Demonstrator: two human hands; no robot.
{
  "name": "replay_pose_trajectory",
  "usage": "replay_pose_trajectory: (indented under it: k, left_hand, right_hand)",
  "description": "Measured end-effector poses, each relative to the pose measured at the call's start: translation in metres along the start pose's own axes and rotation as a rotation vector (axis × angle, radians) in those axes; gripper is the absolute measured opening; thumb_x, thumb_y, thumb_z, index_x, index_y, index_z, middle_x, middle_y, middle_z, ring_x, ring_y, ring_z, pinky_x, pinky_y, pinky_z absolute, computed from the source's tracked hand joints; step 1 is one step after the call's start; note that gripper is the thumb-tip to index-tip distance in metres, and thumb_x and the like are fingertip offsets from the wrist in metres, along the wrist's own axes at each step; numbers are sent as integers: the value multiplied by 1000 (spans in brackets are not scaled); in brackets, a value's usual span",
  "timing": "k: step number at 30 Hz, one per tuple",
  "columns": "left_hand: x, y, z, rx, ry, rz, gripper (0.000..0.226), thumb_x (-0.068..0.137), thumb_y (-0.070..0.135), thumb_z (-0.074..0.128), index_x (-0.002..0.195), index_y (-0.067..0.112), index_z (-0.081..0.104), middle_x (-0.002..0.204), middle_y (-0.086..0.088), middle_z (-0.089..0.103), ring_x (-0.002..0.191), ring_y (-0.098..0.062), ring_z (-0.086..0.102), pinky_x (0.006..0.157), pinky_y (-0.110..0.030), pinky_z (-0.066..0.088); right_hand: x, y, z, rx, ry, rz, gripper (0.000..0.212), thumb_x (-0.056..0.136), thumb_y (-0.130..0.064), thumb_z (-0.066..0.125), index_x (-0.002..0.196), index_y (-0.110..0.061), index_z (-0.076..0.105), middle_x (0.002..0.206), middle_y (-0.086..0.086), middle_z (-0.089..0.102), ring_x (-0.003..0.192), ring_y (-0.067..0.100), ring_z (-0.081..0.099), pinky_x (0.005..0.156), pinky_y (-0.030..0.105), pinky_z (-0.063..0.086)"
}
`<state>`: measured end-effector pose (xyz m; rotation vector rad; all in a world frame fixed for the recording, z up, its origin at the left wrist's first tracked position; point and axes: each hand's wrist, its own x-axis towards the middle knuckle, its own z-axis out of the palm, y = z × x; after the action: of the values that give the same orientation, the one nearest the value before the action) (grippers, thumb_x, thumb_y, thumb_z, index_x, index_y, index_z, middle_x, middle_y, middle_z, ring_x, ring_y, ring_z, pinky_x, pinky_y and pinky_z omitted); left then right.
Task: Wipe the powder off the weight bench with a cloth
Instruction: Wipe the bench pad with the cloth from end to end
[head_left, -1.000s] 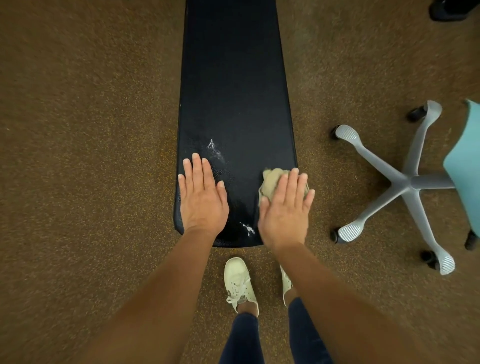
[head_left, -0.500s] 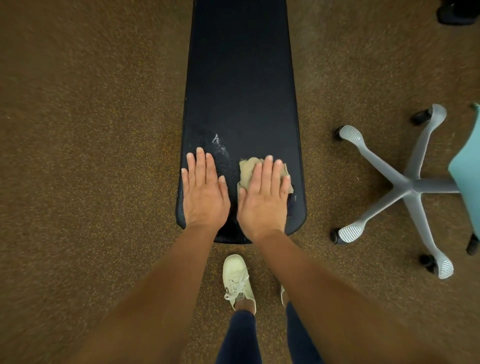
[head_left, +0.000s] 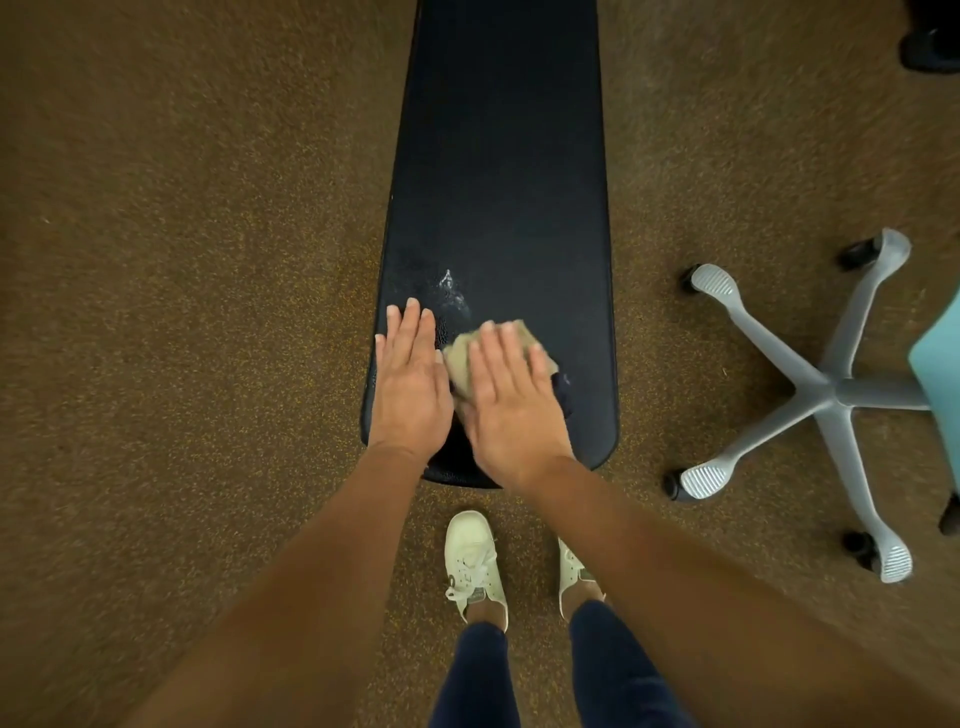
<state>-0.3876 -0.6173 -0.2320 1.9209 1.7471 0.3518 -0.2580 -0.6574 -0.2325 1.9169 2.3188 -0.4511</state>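
Note:
A long black padded weight bench (head_left: 498, 182) runs away from me over the carpet. A streak of white powder (head_left: 451, 291) lies on its near half, just beyond my fingertips. My left hand (head_left: 408, 384) rests flat on the bench's near left corner, fingers straight. My right hand (head_left: 511, 400) presses flat on a beige cloth (head_left: 460, 358), which shows at its left side and past the fingertips. The two hands lie side by side, almost touching.
Brown speckled carpet (head_left: 182, 312) surrounds the bench. An office chair's grey five-star base (head_left: 810, 389) with casters stands to the right, its teal seat (head_left: 940, 374) at the frame edge. My white shoes (head_left: 475, 566) stand just short of the bench's near end. A dark object (head_left: 930, 47) sits top right.
My right hand has slid the cloth leftward across the bench, from its right edge to beside my left hand. The powder smudge near the front edge is gone from sight.

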Motion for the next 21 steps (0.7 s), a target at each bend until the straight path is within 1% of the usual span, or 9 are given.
replay_pose_trajectory:
  k: [2, 3, 4, 6, 9, 13, 17, 19, 21]
  left_hand:
    - [-1, -1, -1, -28, 7, 14, 47, 103, 13, 31, 148, 3, 25, 160, -8, 13, 148, -17, -4, 119, -29, -7]
    - [-1, -2, -1, -32, 12, 20, 47, 103, 14, 31, 148, 3, 25, 160, -8, 14, 148, -17, -3, 119, -29, -7]
    - [-1, -2, -1, -31, 15, 22, 47, 103, 14, 31, 148, 3, 26, 160, -8, 15, 148, -17, -3, 119, -30, -6]
    - [0, 0, 1, -25, 25, -1, 47, 103, 15, 31, 148, 3, 27, 159, -8, 16, 148, -19, -2, 120, -33, -4]
    - [-2, 12, 4, -23, 49, -52, 49, 101, 22, 27, 147, 4, 30, 158, -9, 20, 148, -22, 2, 120, -39, 0]
    - [-15, 38, 10, 87, 48, 51, 53, 97, 26, 26, 144, 4, 36, 156, -12, 27, 147, -30, 6, 119, -48, 5]
    - [-33, 68, 30, 211, -31, 166, 51, 95, 23, 31, 143, 7, 38, 154, -12, 30, 147, -33, 4, 118, -53, 7]
    - [-41, 78, 41, 276, -85, 191, 53, 94, 26, 33, 144, 8, 38, 155, -11, 29, 147, -33, 4, 117, -56, 3]
    - [-45, 80, 49, 332, -126, 166, 55, 95, 31, 33, 145, 10, 35, 156, -9, 27, 148, -32, 3, 116, -58, 2]
  right_hand:
    - [-15, 19, -2, -43, -41, -241, 66, 99, -41, 20, 152, -3, 13, 160, 15, 5, 148, 30, -6, 119, 48, 1]
    - [-18, 31, -4, -44, -48, -301, 67, 99, -44, 22, 152, -5, 11, 161, 13, 2, 148, 28, -8, 120, 48, 1]
    - [-20, 41, -7, -40, -50, -298, 68, 99, -47, 22, 152, -6, 8, 161, 12, -1, 148, 27, -10, 120, 47, -1]
    - [-20, 59, -10, -9, -14, -153, 68, 99, -50, 17, 151, -7, 6, 160, 12, -3, 147, 27, -10, 119, 46, -2]
    - [-21, 72, -10, 114, 45, 36, 65, 100, -45, 18, 151, -5, 16, 160, 11, 7, 148, 26, -3, 120, 46, 3]
    - [-15, 71, -1, 216, 124, 89, 59, 100, -37, 22, 148, -3, 26, 159, 13, 16, 148, 27, 6, 119, 46, 9]
    - [-8, 74, 6, 360, 267, 132, 49, 99, -22, 28, 141, 1, 40, 152, 16, 33, 145, 30, 20, 119, 44, 15]
    - [-7, 78, 8, 415, 319, 140, 46, 97, -15, 31, 136, 2, 46, 148, 17, 40, 143, 30, 26, 118, 40, 16]
    - [-9, 80, 9, 405, 328, 121, 46, 96, -14, 31, 136, 2, 47, 148, 17, 41, 142, 30, 26, 119, 36, 13]
